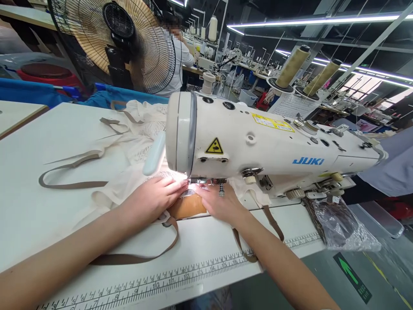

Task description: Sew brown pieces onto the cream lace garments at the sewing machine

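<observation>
A white JUKI sewing machine (226, 133) stands before me, its lit needle area over pale lace fabric (138, 161). My left hand (158, 194) holds this fabric just left of the presser foot, fingers pressed together and tips close to the needle. On the other side, my right hand (221, 200) pinches the fabric, its fingers partly hidden behind the machine's parts. Between both hands shows an orange-brown plate (187, 206). Brown elastic straps (74, 185) trail from the fabric over the white table (58, 142); one strap (138, 258) loops below my left wrist.
A printed ruler (187, 277) runs along the table's front edge. Thread cones (293, 66) stand behind the machine. A large fan (119, 38) is at the back left, near a person in white (176, 60). A clear plastic bag (342, 221) hangs at the right edge.
</observation>
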### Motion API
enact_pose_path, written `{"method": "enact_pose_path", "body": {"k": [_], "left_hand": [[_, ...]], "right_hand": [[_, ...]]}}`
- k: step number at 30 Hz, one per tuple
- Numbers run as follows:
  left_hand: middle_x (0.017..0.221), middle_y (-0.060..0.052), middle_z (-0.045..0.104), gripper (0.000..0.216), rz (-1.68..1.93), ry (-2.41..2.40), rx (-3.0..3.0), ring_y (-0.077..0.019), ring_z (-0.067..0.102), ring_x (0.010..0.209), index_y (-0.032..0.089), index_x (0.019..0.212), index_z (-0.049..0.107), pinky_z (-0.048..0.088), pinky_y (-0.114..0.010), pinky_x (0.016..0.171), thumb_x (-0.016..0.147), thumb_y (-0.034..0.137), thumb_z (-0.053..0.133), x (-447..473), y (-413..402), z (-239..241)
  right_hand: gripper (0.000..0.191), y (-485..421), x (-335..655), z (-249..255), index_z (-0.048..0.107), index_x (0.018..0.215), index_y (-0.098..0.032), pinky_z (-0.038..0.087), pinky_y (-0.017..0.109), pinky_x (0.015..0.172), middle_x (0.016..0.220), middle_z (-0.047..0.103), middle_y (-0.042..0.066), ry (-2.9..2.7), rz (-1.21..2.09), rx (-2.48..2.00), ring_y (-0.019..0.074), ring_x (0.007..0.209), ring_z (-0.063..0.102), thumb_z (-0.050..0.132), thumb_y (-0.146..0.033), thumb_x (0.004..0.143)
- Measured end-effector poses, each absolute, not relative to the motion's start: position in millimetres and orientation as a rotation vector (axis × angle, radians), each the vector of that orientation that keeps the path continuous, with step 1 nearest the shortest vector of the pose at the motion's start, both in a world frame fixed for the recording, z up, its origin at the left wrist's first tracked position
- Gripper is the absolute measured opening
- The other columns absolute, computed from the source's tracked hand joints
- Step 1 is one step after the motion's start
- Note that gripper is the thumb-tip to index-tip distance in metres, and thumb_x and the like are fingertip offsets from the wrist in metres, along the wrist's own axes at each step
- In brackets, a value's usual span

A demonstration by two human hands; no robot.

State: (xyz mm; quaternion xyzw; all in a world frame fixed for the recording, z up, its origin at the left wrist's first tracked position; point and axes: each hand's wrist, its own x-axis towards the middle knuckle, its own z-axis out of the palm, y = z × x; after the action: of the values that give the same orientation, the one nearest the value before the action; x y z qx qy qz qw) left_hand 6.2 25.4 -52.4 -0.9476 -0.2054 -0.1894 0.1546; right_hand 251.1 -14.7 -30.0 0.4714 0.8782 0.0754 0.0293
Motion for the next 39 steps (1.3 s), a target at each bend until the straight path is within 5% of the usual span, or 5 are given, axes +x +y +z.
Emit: {"method": "enact_pose_path", "body": {"k": [13, 23, 39], "left_hand": [[0.110, -0.014, 0.071, 0.038, -0.545, -0.574, -2.687, -0.0234, 0.060, 0.089, 0.003, 0.125, 0.067, 0.047, -0.035, 0.078, 0.093, 0.004, 0.046, 5.4, 26.9, -54.0], [0.101, -0.014, 0.069, 0.038, -0.546, -0.593, -2.716, -0.0249, 0.063, 0.094, 0.007, 0.122, 0.069, 0.051, -0.034, 0.083, 0.091, 0.007, 0.047, 5.9, 26.0, -52.1], [0.099, -0.016, 0.070, 0.039, -0.494, -0.575, -2.714, -0.0271, 0.064, 0.096, 0.006, 0.125, 0.068, 0.053, -0.037, 0.084, 0.093, 0.008, 0.047, 5.7, 26.0, -50.6]], "right_hand": [[0.043, -14.1, 252.6, -34.8, 0.059, 0.137, -0.025, 0.051, 0.036, 0.072, 0.147, 0.060, 0.005, 2.750, 0.272, 1.442, 0.0260, 0.123, 0.057, 0.038, -0.017, 0.101], [0.045, -12.0, 252.1, -35.0, 0.058, 0.137, -0.025, 0.044, 0.032, 0.065, 0.122, 0.072, 0.008, 2.754, 0.286, 1.447, 0.0231, 0.114, 0.063, 0.039, -0.012, 0.098], [0.043, -14.4, 250.3, -29.2, 0.057, 0.136, -0.021, 0.049, 0.034, 0.069, 0.129, 0.069, 0.009, 2.774, 0.294, 1.431, 0.0231, 0.114, 0.063, 0.036, -0.011, 0.100]]}}
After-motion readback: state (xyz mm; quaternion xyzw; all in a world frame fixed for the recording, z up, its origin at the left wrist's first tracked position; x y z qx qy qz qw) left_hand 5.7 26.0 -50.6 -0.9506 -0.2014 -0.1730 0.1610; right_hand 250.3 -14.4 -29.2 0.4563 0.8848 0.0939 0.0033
